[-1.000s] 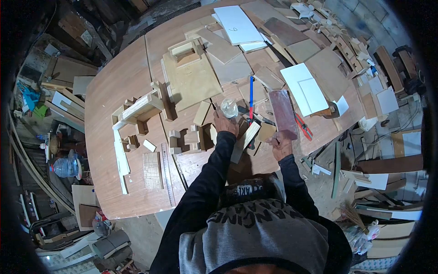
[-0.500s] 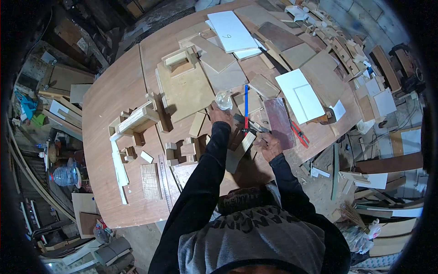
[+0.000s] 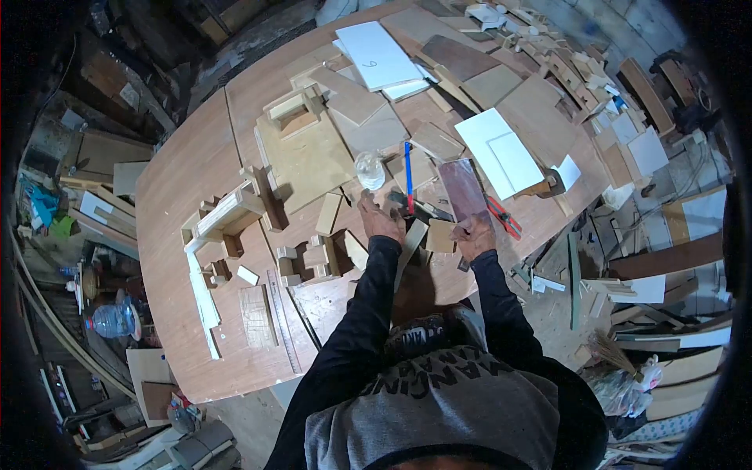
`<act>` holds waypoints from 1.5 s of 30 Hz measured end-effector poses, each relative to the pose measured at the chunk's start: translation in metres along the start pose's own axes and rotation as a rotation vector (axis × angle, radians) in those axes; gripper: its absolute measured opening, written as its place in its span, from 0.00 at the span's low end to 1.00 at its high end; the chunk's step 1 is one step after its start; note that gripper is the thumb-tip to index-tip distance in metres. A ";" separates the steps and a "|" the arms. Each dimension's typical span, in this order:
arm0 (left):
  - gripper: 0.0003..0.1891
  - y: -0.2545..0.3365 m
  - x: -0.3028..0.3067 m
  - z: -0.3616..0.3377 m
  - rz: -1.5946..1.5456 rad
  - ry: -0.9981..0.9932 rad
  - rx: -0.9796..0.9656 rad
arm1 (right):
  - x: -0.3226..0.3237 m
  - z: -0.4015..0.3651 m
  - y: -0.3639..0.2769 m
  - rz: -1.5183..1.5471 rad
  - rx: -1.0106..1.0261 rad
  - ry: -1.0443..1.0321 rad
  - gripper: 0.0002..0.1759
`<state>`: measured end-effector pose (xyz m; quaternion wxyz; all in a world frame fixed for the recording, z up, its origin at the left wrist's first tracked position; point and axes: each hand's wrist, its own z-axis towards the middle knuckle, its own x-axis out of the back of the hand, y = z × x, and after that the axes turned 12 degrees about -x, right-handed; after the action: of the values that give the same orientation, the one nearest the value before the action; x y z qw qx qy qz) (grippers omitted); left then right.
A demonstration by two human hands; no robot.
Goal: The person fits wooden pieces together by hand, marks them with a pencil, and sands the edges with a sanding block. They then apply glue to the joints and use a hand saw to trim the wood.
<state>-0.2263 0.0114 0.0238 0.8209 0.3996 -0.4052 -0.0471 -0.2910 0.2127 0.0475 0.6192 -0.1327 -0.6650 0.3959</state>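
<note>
The person leans over the tabletop [image 3: 188, 180], with both hands near its near edge, toward the right end. The left hand [image 3: 381, 220] lies palm down among wood offcuts, fingers loosely spread. Its fingertips are close to a dark tool that is too small to make out, and the view does not show whether it grips anything. A long pale wood strip [image 3: 410, 244] runs slantwise just beside this hand's wrist. The right hand [image 3: 476, 233] is at the right edge of a small square wood piece [image 3: 440, 235] that lies between the two hands. It touches the piece, but it is unclear whether the fingers close around it. Just beyond the right hand a dark reddish board [image 3: 462, 189] lies flat, with red-handled pliers [image 3: 501, 216] beside it. A clear glass jar [image 3: 370, 168] and a blue pencil [image 3: 408, 174] sit farther in from the left hand. A steel ruler [image 3: 282, 312] lies near the near edge, well apart to the left.
</note>
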 end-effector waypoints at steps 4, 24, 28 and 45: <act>0.36 0.056 0.009 0.001 -0.650 -0.020 0.357 | -0.030 0.012 0.082 0.049 -0.028 0.197 0.10; 0.28 0.073 -0.159 0.010 -0.327 -0.237 -0.124 | 0.030 0.081 0.120 1.022 -0.870 -0.051 0.31; 0.27 0.090 -0.160 0.009 -0.198 -0.222 -0.167 | 0.044 0.099 0.108 0.983 -0.998 -0.103 0.37; 0.19 0.123 -0.141 0.028 -0.536 -0.050 0.033 | 0.044 0.108 0.098 1.384 -0.868 -0.336 0.20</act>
<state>-0.3704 0.1337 0.0313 0.7623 0.5046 -0.3057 -0.2662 -0.4305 0.2669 0.0200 0.0225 -0.6775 -0.6102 0.4101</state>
